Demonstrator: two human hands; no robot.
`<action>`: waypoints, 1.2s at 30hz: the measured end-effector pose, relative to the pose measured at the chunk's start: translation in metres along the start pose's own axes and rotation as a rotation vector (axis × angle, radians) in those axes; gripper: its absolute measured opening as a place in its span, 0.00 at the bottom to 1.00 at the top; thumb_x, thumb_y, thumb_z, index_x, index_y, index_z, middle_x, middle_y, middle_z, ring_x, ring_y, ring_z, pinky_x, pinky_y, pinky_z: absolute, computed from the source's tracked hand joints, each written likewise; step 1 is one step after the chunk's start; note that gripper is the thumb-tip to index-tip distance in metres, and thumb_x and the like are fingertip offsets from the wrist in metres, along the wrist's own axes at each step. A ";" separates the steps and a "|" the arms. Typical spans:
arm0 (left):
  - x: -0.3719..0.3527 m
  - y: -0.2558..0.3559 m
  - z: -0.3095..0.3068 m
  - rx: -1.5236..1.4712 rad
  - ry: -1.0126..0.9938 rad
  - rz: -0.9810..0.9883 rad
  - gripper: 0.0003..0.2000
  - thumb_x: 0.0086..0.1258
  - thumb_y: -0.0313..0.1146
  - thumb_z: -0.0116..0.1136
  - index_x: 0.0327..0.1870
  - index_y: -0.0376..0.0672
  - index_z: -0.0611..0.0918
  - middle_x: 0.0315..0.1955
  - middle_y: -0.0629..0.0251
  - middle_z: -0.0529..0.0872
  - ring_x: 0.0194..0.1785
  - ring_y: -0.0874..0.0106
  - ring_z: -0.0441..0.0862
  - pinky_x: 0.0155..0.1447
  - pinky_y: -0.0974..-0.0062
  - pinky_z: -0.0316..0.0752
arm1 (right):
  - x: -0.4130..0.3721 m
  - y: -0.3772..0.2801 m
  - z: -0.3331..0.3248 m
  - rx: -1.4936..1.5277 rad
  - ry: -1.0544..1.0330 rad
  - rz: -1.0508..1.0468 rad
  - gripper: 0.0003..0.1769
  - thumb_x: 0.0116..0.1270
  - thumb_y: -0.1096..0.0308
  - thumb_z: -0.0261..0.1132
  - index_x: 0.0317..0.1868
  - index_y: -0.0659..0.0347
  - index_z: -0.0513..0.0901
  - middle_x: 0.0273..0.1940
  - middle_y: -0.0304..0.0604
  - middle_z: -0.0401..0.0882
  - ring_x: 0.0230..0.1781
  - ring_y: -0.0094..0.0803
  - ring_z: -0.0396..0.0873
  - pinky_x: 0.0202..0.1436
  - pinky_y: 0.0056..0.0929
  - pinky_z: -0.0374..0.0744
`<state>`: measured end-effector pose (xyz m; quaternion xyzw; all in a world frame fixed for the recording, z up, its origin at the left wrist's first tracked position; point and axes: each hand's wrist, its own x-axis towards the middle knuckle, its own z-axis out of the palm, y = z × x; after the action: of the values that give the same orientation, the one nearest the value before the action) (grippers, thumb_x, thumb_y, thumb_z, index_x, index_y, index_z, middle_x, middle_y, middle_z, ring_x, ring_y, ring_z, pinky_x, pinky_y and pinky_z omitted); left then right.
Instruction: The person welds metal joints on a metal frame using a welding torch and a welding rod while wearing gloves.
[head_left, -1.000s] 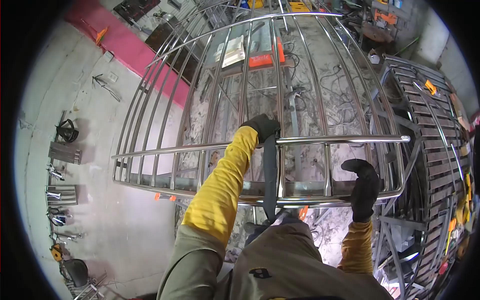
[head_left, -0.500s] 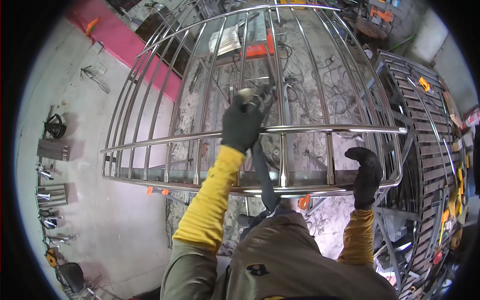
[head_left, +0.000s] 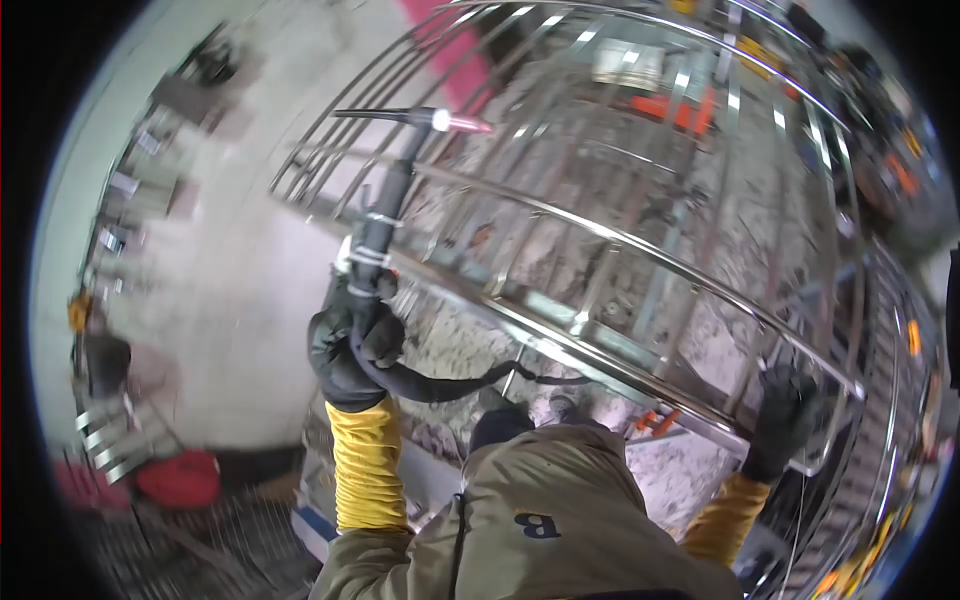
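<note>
A TIG welding torch with a pink nozzle stands upright in my black-gloved left hand, whose fingers are wrapped round its handle. Its dark cable runs off to the right from beneath the hand. The torch head is in front of the left part of a shiny steel-tube frame. Beside the right end of this frame is my gloved right hand, blurred. Its fingertips are close to the upright bars, but whether they grip one cannot be made out.
Orange clamps sit under the frame's near edge. A red-orange case lies beyond the bars. To the right is a slatted metal rack; at lower left, a red round object. Tools hang along the pale wall.
My left hand has drawn back from over the frame to its left, bringing the torch upright. My right hand has moved lower, by the frame's right end. The view has turned.
</note>
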<state>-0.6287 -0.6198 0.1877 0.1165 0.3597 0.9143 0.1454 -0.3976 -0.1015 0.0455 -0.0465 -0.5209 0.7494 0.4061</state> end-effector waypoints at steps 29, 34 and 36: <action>-0.128 0.131 -0.378 0.608 0.475 0.042 0.20 0.87 0.43 0.62 0.65 0.34 0.81 0.46 0.63 0.90 0.46 0.70 0.90 0.50 0.72 0.85 | -0.222 0.301 0.743 0.438 -0.753 1.154 0.29 0.90 0.46 0.56 0.70 0.65 0.78 0.60 0.46 0.85 0.64 0.34 0.83 0.77 0.42 0.78; -0.103 0.120 -0.427 0.538 0.392 -0.046 0.14 0.87 0.28 0.60 0.68 0.37 0.78 0.51 0.63 0.87 0.54 0.70 0.88 0.57 0.69 0.85 | -0.234 0.293 0.784 0.384 -0.723 1.088 0.29 0.90 0.44 0.57 0.66 0.65 0.80 0.54 0.46 0.88 0.57 0.35 0.87 0.67 0.40 0.85; -0.091 0.119 -0.439 0.498 0.398 -0.091 0.14 0.85 0.28 0.63 0.66 0.38 0.81 0.50 0.63 0.88 0.58 0.69 0.88 0.61 0.66 0.84 | -0.231 0.288 0.794 0.335 -0.569 1.047 0.28 0.88 0.44 0.61 0.63 0.65 0.81 0.53 0.46 0.88 0.52 0.34 0.88 0.62 0.38 0.87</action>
<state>-0.7053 -1.0089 -0.0529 -0.0487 0.5986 0.7956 0.0801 -0.7960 -0.8802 0.0879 -0.0297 -0.3920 0.9039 -0.1684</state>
